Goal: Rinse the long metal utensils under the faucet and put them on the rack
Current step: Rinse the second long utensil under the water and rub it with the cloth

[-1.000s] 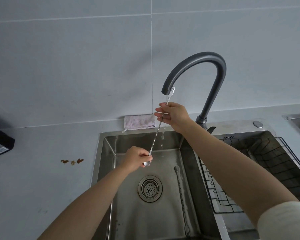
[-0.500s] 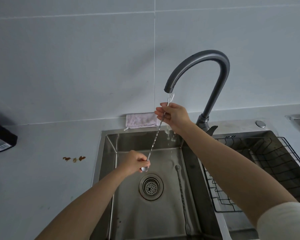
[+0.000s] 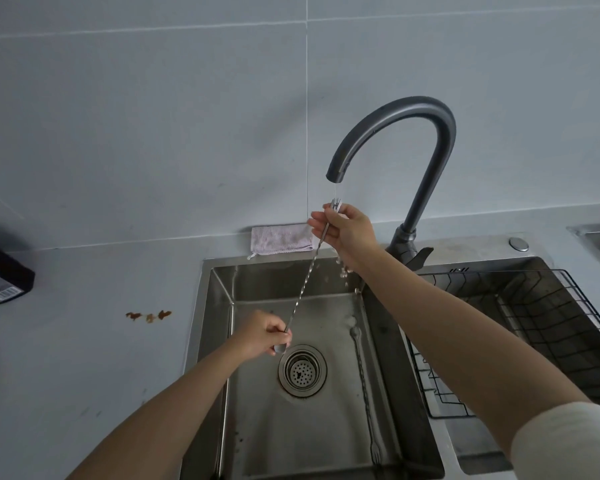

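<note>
1. Surface: grey, runs along a tiled wall; carries a steel sink with a second basin to its right
2. Rack: black wire, sits in the right basin, nothing visible on it
3. Faucet: dark gooseneck, spout over the left basin; a thin stream of water falls from it
4. Right hand: raised just below the spout, fingers curled and pinching the upper end of the held utensil; drops fall beneath the wrist
5. Left hand: low over the basin, beside the drain strainer, fingers closed on the lower end of the same utensil, whose spoon bowl shows under the fist
6. Held utensil: long twisted metal shaft, slanted between both hands, pronged top end in the water stream
7. Second utensil: same type, lies flat on the basin floor right of the drain, fork end towards the camera
8. Cloth: pale, folded, behind the sink against the wall
9. Dark box: barcode label, at the far left edge
10. Brown stains: small, on the surface left of the sink
</note>
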Demonstrator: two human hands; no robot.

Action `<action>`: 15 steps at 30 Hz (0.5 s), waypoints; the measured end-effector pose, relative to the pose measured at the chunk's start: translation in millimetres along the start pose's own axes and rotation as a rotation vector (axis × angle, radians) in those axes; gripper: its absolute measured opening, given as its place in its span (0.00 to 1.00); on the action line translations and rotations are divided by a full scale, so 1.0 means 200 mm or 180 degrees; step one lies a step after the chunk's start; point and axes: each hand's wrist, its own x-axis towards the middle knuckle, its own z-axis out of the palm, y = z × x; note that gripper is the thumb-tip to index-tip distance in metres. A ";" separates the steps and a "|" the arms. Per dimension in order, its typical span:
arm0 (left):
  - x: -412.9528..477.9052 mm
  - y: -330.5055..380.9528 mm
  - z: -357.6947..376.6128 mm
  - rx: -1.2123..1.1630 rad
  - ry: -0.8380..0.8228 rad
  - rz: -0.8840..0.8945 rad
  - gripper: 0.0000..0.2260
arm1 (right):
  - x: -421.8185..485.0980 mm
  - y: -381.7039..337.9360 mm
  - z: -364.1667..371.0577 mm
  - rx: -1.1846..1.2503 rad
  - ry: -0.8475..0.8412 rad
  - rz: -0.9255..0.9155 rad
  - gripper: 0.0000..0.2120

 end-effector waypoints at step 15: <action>-0.02 -0.05 -0.07 0.0235 0.0183 -0.0043 0.12 | 0.01 -0.01 0.02 -0.0273 0.0198 -0.0201 0.09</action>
